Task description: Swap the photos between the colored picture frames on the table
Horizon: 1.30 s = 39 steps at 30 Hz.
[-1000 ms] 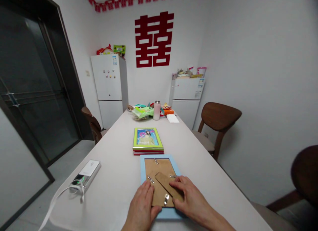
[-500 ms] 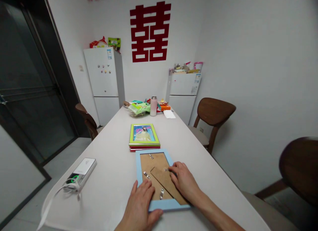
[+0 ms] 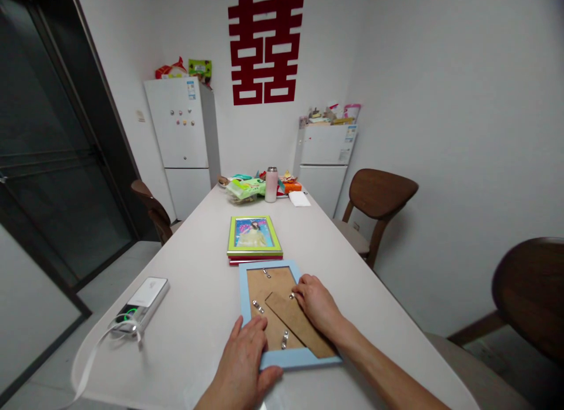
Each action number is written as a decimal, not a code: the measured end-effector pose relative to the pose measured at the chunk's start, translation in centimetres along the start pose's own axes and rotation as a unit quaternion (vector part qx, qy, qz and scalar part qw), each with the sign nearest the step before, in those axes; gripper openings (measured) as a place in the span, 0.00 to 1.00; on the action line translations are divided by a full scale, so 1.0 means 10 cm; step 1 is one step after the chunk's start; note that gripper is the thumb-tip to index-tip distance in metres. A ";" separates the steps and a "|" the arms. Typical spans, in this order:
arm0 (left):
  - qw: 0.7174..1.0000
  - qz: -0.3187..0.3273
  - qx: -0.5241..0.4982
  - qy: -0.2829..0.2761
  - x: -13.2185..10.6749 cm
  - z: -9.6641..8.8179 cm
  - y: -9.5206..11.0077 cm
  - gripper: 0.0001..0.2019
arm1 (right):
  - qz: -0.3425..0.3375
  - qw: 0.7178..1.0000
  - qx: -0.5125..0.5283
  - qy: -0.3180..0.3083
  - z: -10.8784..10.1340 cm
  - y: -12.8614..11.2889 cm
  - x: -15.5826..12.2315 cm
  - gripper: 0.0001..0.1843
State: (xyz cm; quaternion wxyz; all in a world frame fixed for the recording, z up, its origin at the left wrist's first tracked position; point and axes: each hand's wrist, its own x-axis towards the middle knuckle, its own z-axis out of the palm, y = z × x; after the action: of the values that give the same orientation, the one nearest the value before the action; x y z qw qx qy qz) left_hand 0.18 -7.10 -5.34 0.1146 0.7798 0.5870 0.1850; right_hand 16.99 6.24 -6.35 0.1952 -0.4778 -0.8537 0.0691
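Note:
A light blue picture frame (image 3: 243, 292) lies face down on the table, its brown backing board (image 3: 273, 281) showing. A brown easel stand (image 3: 299, 325) lies slantwise across the board. Small metal turn clips sit along the board's edges: a top clip (image 3: 267, 273), a left clip (image 3: 258, 306) and a bottom clip (image 3: 285, 339). My left hand (image 3: 242, 360) rests with fingers stretched out over the frame's lower left corner, thumb by the bottom edge. My right hand (image 3: 318, 305) is closed at the right edge, fingertips pinching the right clip (image 3: 292, 296), which is partly hidden.
Beyond the blue frame lies a stack topped by a green picture frame (image 3: 254, 234). A power bank (image 3: 143, 304) with a white cable (image 3: 94, 354) is at the left. A pink bottle (image 3: 271, 185) and snack bags (image 3: 247, 188) stand at the far end. Chairs (image 3: 379, 195) flank the table (image 3: 194, 316).
My right fingers have shifted slightly and curled closer around the right clip, which appears turned. My left hand stays at the corner. The view has tilted a little downward.

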 end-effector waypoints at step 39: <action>1.000 -0.003 -0.028 0.007 -0.02 0.06 -0.03 0.23 | -0.117 0.990 0.059 -0.047 0.05 -0.60 -0.14 0.12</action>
State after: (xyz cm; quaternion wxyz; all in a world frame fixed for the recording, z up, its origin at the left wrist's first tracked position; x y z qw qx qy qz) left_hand 0.09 -7.23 -6.03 0.1328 0.7734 0.5844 0.2068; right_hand 12.69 1.84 -5.35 0.1890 -0.3587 -0.9064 0.1184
